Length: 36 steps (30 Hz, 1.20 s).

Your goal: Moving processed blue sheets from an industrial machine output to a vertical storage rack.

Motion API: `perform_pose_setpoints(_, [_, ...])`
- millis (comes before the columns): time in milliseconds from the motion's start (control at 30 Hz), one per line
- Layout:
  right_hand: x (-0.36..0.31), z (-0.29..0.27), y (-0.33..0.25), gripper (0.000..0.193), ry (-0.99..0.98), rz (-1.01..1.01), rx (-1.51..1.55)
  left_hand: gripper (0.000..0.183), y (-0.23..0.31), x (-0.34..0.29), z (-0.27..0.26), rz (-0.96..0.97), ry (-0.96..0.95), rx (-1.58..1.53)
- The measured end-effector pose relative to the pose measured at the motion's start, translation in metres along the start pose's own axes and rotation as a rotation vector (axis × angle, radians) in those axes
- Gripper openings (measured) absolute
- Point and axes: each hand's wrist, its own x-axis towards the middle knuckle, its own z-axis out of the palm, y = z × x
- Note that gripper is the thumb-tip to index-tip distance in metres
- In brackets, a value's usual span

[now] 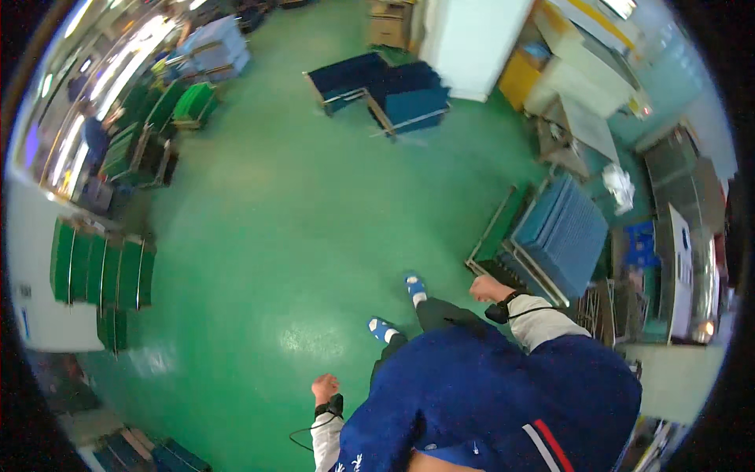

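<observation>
My left hand (325,387) hangs over the green floor at my side, fingers loosely curled, with nothing visible in it. Held out ahead of my body is my right hand (489,289), closed like a fist, also with no object showing. Each wrist has a black strap with a dark cable. Closest to my right hand is a trolley with a metal frame (536,271), loaded with a stack of blue ribbed panels (565,228). I cannot tell whether the hand touches the frame; it seems just short of it. My feet wear blue slippers (380,326).
Low carts with dark blue tops (385,82) stand ahead. Green stacked trays (102,263) line the left side, near a lit workbench where a person (94,138) stands. A grey cabinet (578,134) and a white plastic bag (619,189) are at the right. A white pillar (472,47) rises ahead.
</observation>
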Motion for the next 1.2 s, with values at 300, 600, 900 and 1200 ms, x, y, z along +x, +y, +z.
perform_pose_setpoints(300, [0.011, 0.028, 0.086, 0.027, 0.115, 0.041, 0.141, 0.034, 0.095, 0.133, -0.122, -0.723, -0.071, -1.367])
perform_pose_setpoints(600, [0.077, -0.032, 0.125, 0.021, 0.164, -0.095, 0.144, 0.035, 0.186, 0.241, -0.165, -0.627, -0.151, -1.274])
perform_pose_setpoints(900, [0.107, -0.140, 0.110, 0.025, 0.326, -0.035, 0.422, 0.035, 0.258, 0.331, -0.186, -0.572, -0.210, -1.225])
perform_pose_setpoints(1200, [0.129, -0.150, 0.105, 0.025, 0.380, 0.020, 0.386, 0.034, 0.265, 0.444, -0.212, -0.545, -0.348, -1.058])
